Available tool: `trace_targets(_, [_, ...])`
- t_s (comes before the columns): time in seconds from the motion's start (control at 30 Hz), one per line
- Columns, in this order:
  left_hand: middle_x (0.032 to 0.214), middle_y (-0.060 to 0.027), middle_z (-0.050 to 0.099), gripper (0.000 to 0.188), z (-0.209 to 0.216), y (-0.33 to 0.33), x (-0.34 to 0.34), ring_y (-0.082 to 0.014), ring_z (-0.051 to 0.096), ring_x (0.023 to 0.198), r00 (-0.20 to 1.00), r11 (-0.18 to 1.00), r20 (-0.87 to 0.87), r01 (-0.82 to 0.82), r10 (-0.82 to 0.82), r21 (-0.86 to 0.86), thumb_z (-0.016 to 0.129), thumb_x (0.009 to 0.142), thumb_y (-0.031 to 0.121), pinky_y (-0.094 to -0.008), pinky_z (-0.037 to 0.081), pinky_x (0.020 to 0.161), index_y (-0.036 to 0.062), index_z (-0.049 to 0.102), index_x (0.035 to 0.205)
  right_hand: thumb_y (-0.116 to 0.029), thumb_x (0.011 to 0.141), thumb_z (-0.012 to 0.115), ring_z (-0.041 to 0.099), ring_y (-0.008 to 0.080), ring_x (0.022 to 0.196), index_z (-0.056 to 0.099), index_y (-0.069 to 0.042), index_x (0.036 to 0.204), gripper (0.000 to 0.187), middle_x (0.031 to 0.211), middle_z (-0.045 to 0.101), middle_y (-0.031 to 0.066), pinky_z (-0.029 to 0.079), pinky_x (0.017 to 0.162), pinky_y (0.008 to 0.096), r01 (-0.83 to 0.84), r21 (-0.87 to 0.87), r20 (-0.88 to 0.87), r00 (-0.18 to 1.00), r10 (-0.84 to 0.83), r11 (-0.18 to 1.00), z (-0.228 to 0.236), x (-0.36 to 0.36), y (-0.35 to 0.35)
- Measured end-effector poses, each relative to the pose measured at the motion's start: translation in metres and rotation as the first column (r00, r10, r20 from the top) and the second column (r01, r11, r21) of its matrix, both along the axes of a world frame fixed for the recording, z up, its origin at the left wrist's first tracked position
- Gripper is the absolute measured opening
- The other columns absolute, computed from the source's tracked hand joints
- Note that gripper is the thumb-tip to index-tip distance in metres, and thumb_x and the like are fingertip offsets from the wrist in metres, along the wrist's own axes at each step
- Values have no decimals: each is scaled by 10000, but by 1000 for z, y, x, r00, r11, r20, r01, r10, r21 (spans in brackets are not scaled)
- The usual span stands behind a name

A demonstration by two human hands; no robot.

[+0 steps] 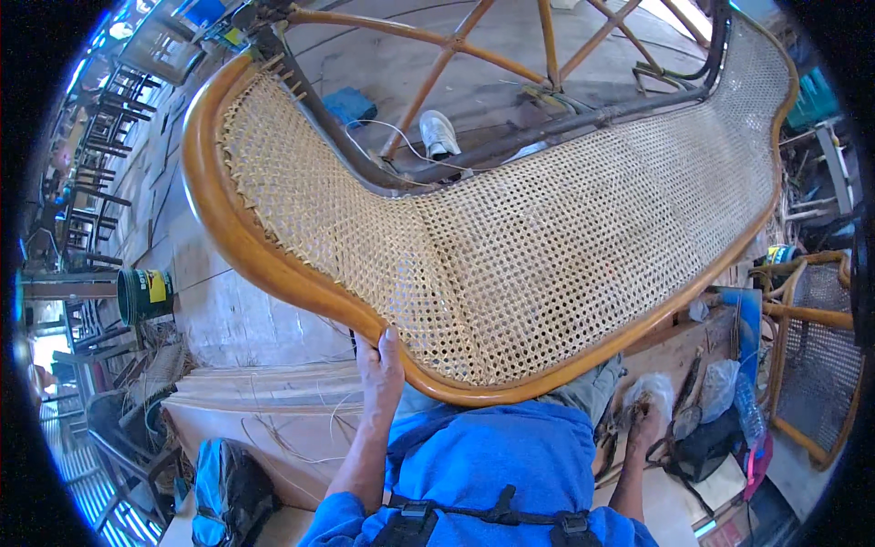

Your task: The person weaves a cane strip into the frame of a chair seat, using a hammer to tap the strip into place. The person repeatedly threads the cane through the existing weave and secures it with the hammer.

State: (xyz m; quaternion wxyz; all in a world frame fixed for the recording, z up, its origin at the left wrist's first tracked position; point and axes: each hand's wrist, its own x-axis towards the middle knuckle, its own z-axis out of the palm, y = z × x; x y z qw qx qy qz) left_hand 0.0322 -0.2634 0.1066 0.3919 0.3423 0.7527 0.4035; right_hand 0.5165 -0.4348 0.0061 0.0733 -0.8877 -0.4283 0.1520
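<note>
A large curved chair frame of orange-brown wood [273, 266] with a woven cane panel [510, 255] lies across my lap. My left hand [379, 365] grips the frame's near rim from below, thumb up against the wood. My right hand [649, 412] is low at the right, below the frame, closed on a pale bundle of cane strands [653, 390] beside a wooden board. Bent rattan legs [456, 46] of the frame stick up at the far side.
A green bucket [144, 294] stands on the concrete floor at left. A white shoe [439, 133] and a blue block [350, 104] lie beyond the frame. Another cane chair [820, 346] stands at right, a blue bag [223, 492] at lower left, stacked boards [273, 401] near my knees.
</note>
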Motion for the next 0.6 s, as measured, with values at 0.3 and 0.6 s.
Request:
trace_targets(0.3, [983, -126, 532, 405, 11, 8, 3, -220, 501, 879, 992, 997, -121, -36, 45, 73, 492, 926, 277, -341, 422, 779, -33, 438, 1182, -96, 839, 567, 567, 317, 652, 566, -27, 877, 79, 742, 587, 172, 438, 618, 405, -22, 70, 42, 999, 19, 997, -8, 46, -14])
trace_targets(0.6, [860, -140, 640, 355, 107, 21, 6, -207, 614, 771, 735, 524, 39, 519, -677, -676, 510, 901, 362, -344, 478, 672, 30, 605, 985, -104, 836, 578, 585, 189, 558, 615, 15, 964, 179, 691, 606, 113, 454, 501, 309, 60, 53, -94, 994, -54, 997, -20, 64, -43])
